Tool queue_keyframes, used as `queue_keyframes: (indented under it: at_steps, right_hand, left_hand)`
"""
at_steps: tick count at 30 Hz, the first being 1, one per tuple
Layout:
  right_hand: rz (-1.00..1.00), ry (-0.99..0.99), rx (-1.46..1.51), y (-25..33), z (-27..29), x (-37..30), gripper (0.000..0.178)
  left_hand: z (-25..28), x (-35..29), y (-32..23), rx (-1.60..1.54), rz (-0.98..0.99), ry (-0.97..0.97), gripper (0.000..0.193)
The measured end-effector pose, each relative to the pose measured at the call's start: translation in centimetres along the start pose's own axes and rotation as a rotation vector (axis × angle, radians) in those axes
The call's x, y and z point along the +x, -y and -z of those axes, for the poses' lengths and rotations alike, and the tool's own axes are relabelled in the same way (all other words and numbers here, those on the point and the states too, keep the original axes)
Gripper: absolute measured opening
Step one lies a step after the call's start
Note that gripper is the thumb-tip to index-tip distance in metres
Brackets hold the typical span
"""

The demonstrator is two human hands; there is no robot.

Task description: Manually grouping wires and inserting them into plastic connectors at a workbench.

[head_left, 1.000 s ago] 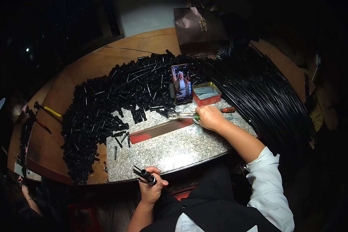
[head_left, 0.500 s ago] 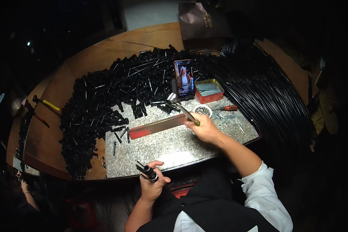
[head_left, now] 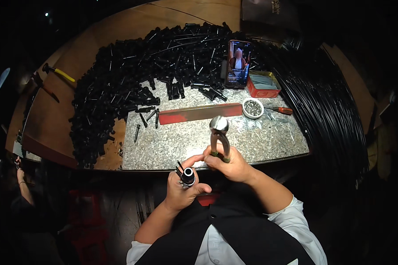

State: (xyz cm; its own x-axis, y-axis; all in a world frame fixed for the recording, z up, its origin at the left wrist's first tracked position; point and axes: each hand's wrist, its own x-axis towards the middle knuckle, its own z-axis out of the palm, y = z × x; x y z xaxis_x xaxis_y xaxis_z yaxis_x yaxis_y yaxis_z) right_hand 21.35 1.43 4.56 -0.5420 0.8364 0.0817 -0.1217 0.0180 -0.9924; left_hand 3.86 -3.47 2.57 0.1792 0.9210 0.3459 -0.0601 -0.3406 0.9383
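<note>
My left hand (head_left: 180,194) is wrapped round a black tubular part (head_left: 188,175), whose round open end faces up, with thin dark prongs beside it. Its index finger reaches toward my right hand (head_left: 235,167), and the fingertips of the two hands meet or nearly meet. In my right hand is a pair of pincers (head_left: 219,125) with a rounded metal head and green-covered handles; the head points up over the table and looks closed. Both hands are at the near edge of the speckled stone slab (head_left: 181,145). Whatever lies between the fingertips is too small to make out.
A red-ended flat bar (head_left: 199,114) lies across the slab. Behind it are a heap of black tubular parts (head_left: 132,66), a propped phone (head_left: 238,64), a red tin (head_left: 263,90), a white bowl (head_left: 253,115) of small metal pieces, a screwdriver (head_left: 284,110) and bundled black rods (head_left: 327,101).
My right hand has come back from beside the white bowl to my left hand, bringing the pincers with it. My left hand still holds the black tubular part. The view has shifted.
</note>
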Motion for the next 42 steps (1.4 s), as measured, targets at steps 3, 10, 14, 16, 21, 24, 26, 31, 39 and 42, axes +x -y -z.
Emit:
queue_keyframes:
  at_steps: [3, 10, 14, 16, 21, 24, 26, 31, 39, 42]
  right_hand:
    - [0.058, -0.024, -0.138, -0.5, -0.3, 0.0, 0.018]
    - [0.106, -0.069, -0.158, -1.2, -1.1, 0.6, 0.017]
    - [0.066, -0.126, -0.063, -1.2, -1.5, 0.6, 0.018]
    - [0.063, -0.127, -0.055, -1.1, -1.8, 0.6, 0.018]
    - [0.052, -0.089, -0.057, -1.1, -2.5, 0.7, 0.014]
    - [0.122, -0.090, -0.089, 0.0, -3.3, 0.4, 0.012]
    - [0.125, -0.045, -0.008, 0.6, -3.9, 0.2, 0.013]
    - [0.184, -0.083, -0.155, 0.0, -4.4, 0.1, 0.013]
    - [0.178, -0.120, 0.000, 0.4, -5.0, -0.3, 0.010]
    - [0.204, -0.116, -0.086, 0.3, -5.0, -0.3, 0.010]
  left_hand:
    - [-0.1, -0.4, 0.3, -0.026, 0.001, -0.021, 0.067]
    - [0.1, -0.7, 0.4, -0.218, 0.080, -0.061, 0.066]
    - [0.2, -0.6, 0.7, -0.211, 0.083, -0.058, 0.067]
    - [0.3, -0.7, 0.5, -0.212, 0.091, -0.060, 0.071]
    - [0.3, -0.6, 0.8, -0.206, 0.074, -0.103, 0.082]
    - [0.5, -0.6, 0.9, -0.188, 0.068, -0.106, 0.087]
    - [0.4, -0.6, 0.1, -0.286, 0.123, -0.125, 0.089]
    - [-0.2, -0.5, -0.5, -0.376, 0.125, -0.187, 0.093]
    - [0.4, -0.7, 0.4, -0.351, 0.145, -0.151, 0.094]
    - [0.3, -0.9, 0.5, -0.342, 0.147, -0.172, 0.094]
